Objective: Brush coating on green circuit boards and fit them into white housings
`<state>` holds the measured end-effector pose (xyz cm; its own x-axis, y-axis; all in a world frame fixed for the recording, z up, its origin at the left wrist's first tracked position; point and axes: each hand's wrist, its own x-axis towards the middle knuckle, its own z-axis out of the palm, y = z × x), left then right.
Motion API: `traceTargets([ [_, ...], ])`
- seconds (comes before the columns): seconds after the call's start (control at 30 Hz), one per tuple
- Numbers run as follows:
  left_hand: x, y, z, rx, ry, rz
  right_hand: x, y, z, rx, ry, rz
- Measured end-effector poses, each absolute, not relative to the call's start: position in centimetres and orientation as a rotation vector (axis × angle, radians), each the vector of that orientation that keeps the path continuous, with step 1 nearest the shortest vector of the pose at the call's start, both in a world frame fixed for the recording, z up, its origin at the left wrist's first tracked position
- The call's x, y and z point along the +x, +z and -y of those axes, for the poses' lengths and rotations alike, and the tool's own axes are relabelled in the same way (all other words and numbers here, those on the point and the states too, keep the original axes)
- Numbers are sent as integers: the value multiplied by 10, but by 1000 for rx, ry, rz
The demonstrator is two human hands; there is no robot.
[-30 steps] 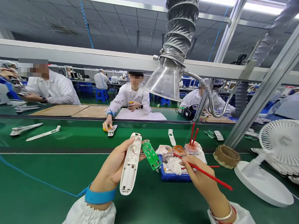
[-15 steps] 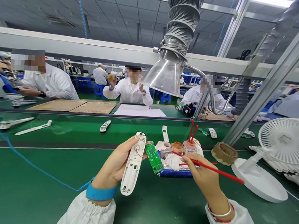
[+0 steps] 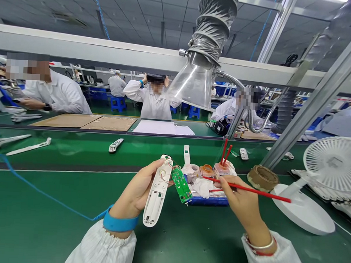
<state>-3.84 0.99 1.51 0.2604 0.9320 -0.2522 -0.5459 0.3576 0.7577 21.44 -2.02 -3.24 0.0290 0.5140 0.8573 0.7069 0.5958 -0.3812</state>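
Observation:
My left hand (image 3: 138, 190) is closed around a white plastic device casing (image 3: 156, 199), tilted upright, with its inner side and long slot facing me. Thin wires run from its top to a green circuit board (image 3: 181, 184) hanging at its right; my left fingertips are partly hidden behind the two. Between the thumb and fingers of my right hand (image 3: 239, 197) is a thin red stick, perhaps a brush (image 3: 257, 192). Its tip points left, over a blue tray (image 3: 208, 202) holding crumpled white tissue (image 3: 202, 187) and small pots. An orange-rimmed pot (image 3: 206, 171) stands at the tray's back.
Two red sticks (image 3: 225, 153) stand in a pot behind my right hand. A tape roll (image 3: 263, 177) and white fan (image 3: 326, 167) are at right. Overhead hangs an extraction hood (image 3: 194, 81). White casing parts (image 3: 116, 145) lie on the green belt (image 3: 80, 150). Co-workers sit opposite.
Parts on the belt have shifted left. The person opposite has raised both hands to a dark headset. My hands keep their holds, with the red stick turned slightly flatter.

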Motion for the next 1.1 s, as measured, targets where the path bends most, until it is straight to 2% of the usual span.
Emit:
traceTargets([
  [0.13,-35,10,-12,582,1064,-736,214,-10,45,-820,-186,1332],
  [0.3,-30,4,-15,568,1022,-723,193,7,57,-591,65,1480],
  [0.93,-27,4,-16,534,1000,-651,195,0,43,-732,28,1619],
  [1.1,-39,8,-25,453,1068,-717,219,5,39,-840,-102,1555],
])
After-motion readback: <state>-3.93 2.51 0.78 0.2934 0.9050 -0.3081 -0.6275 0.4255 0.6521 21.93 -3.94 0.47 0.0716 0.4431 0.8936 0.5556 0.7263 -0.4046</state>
